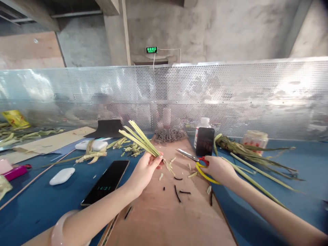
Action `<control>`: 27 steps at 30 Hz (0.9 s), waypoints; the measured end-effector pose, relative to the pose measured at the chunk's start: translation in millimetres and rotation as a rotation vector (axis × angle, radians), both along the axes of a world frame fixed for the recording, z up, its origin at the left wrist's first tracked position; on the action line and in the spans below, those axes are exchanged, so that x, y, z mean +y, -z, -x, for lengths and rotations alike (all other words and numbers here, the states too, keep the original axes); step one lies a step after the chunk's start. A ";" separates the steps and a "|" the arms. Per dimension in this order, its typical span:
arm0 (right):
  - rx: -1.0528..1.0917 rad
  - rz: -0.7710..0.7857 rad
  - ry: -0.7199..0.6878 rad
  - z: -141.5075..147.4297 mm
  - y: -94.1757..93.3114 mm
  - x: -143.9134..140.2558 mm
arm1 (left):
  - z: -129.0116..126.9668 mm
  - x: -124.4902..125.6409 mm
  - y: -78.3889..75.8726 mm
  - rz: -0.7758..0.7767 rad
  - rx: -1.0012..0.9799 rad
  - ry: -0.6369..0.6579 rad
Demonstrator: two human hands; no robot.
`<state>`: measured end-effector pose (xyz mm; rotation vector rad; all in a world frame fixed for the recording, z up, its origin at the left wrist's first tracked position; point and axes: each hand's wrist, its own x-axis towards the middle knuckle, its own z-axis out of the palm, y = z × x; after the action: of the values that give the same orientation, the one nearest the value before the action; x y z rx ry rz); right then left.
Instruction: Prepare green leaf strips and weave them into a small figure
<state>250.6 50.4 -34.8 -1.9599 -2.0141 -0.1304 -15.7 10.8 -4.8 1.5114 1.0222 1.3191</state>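
Note:
My left hand (pixel 146 169) pinches a small bundle of pale green plant stalks (pixel 139 139) near its lower end, the tips fanning up and left. In my right hand (pixel 220 169) is a pair of scissors (pixel 191 155) with red and yellow handles, fingers closed about the grips. The blades point left toward the bundle but stay apart from it. Under both hands lies a brown board (pixel 184 222), scattered with pale plant scraps (pixel 169 166) and short black strips (pixel 177 193).
A phone (pixel 107 182) and a white earbud case (pixel 62 176) lie at left on the blue table. At right are a second phone (pixel 205 141) propped on a white bottle (pixel 203 122), long stalks (pixel 256 157) and a clear jar (pixel 256 140). Grey cord (pixel 171 135) is heaped by the perforated metal screen (pixel 243 99).

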 end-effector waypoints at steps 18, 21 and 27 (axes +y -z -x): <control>0.098 -0.256 -0.159 7.7 -12.7 -10.7 | -0.5 -6.4 0.6 0.002 0.140 0.145; 0.511 -0.109 -0.435 40.4 -26.3 -41.2 | -0.2 -11.1 -1.3 -0.033 0.191 0.180; 0.962 0.285 -0.729 80.7 -14.5 -78.4 | -2.7 -22.1 -4.3 -0.063 0.222 0.224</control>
<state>169.9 -28.0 -20.3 -0.9226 -1.8992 1.0825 -13.1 -11.3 -0.5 1.7943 0.9224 1.0527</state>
